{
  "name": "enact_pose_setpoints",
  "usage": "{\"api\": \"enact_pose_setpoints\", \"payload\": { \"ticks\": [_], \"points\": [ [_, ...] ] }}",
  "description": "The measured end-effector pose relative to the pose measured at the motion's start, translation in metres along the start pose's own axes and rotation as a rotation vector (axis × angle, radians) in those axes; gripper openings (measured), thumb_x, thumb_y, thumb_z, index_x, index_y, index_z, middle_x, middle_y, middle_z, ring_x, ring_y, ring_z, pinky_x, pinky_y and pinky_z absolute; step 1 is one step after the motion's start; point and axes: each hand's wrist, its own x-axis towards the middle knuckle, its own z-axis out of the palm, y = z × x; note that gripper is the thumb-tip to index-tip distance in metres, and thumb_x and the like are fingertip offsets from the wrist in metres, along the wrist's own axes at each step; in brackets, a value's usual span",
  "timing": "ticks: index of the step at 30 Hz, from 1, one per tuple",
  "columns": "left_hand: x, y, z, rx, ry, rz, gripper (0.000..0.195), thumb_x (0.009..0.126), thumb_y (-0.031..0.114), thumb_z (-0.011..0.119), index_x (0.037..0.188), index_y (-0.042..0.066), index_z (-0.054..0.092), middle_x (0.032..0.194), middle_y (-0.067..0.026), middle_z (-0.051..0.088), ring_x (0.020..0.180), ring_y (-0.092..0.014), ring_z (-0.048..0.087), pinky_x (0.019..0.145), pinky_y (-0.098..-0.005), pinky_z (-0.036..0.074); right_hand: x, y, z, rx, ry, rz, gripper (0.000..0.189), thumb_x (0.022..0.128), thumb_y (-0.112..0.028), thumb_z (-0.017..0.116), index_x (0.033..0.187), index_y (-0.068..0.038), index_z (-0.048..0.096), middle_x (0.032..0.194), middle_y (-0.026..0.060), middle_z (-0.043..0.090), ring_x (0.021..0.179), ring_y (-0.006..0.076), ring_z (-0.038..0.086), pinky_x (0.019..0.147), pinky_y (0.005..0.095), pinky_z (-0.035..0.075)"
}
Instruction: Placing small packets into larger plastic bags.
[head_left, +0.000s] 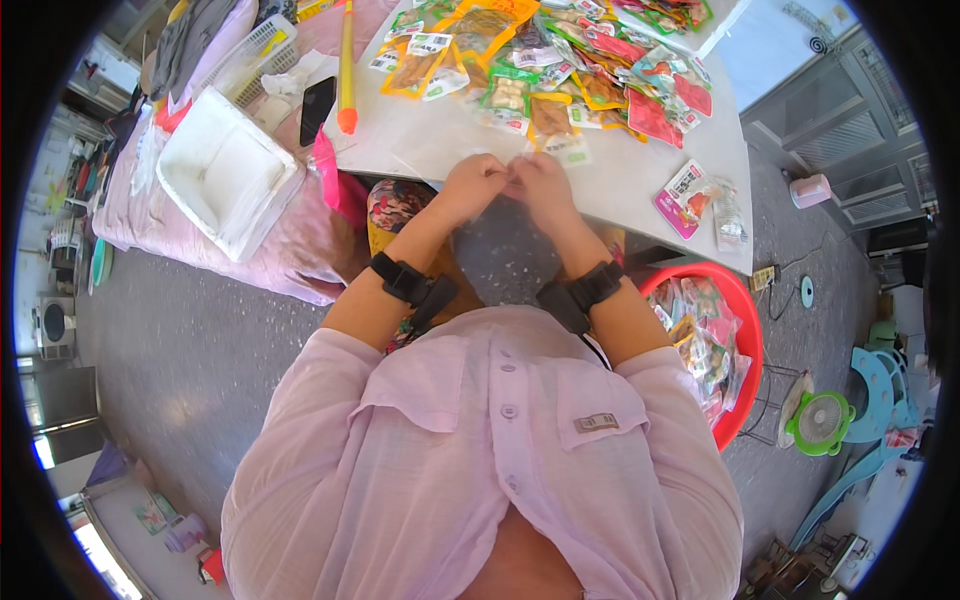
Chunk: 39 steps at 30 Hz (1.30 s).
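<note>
My left hand (478, 182) and my right hand (541, 186) meet at the near edge of a white table (615, 169), fingertips together. Something thin and clear, perhaps a plastic bag, seems to lie at the fingers; what each hand grips cannot be made out. Just beyond them lies a yellow-edged snack packet (551, 116), beside a green-edged packet (508, 91). A heap of small sealed food packets (592, 56) covers the far part of the table. Apart from the heap, at the right, lie a purple and white packet (684, 199) and a clear packet (727, 217).
A red tub (752, 330) full of packets stands below the table's right side. At the left are a white foam box (225, 172) on pink cloth, a black phone (318, 111), a yellow stick with an orange tip (346, 67) and a plastic basket (259, 60).
</note>
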Motion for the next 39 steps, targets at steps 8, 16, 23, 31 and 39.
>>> {"api": "enact_pose_setpoints", "payload": {
  "ticks": [8,16,23,31,39],
  "points": [
    [0.005,-0.008,-0.004,-0.447,-0.009,-0.2,0.011,0.072,0.009,0.047,0.079,0.001,0.049,0.07,-0.0028,0.05,0.063,-0.007,0.045,0.056,-0.018,0.037,0.004,0.001,-0.003,0.078,-0.009,0.036,0.01,0.073,-0.01,0.046,0.074,0.0,0.047,0.072,0.0063,0.05,0.065,0.0132,0.051,0.057,0.0233,0.045],
    [-0.005,-0.001,-0.002,-0.08,0.002,-0.079,0.008,0.07,0.011,0.05,0.072,0.003,0.05,0.064,-0.0006,0.048,0.058,-0.007,0.044,0.05,-0.019,0.036,0.01,0.005,-0.007,0.214,-0.032,0.052,0.007,0.072,-0.006,0.047,0.071,0.001,0.046,0.068,0.0079,0.05,0.059,0.0147,0.05,0.056,0.0256,0.047],
    [0.003,-0.013,-0.004,-0.481,-0.086,-0.241,0.006,0.069,0.008,0.05,0.07,0.003,0.047,0.061,0.0001,0.047,0.054,-0.009,0.043,0.048,-0.0208,0.035,0.015,0.012,-0.016,0.208,-0.041,0.055,0.008,0.073,-0.008,0.046,0.072,-0.001,0.047,0.066,0.007,0.051,0.061,0.0147,0.051,0.055,0.0262,0.045],
    [-0.003,0.011,-0.003,0.483,0.474,0.259,0.012,0.071,0.014,0.041,0.068,0.002,0.043,0.065,-0.017,0.049,0.063,-0.033,0.048,0.056,-0.0401,0.038,0.015,-0.004,-0.017,-0.893,0.209,-0.577,0.018,0.069,-0.014,0.048,0.078,0.002,0.047,0.074,0.018,0.052,0.069,0.0314,0.049,0.064,0.0321,0.04],
    [0.004,-0.018,0.012,0.545,0.421,0.221,0.009,0.068,0.012,0.045,0.073,0.005,0.043,0.065,-0.0157,0.051,0.061,-0.032,0.049,0.054,-0.0391,0.039,0.025,-0.024,-0.068,-1.488,0.547,-0.385,0.038,0.064,-0.031,0.055,0.086,-0.001,0.049,0.101,0.0141,0.043,0.095,0.0283,0.039,0.073,0.045,0.031]
  ]
}}
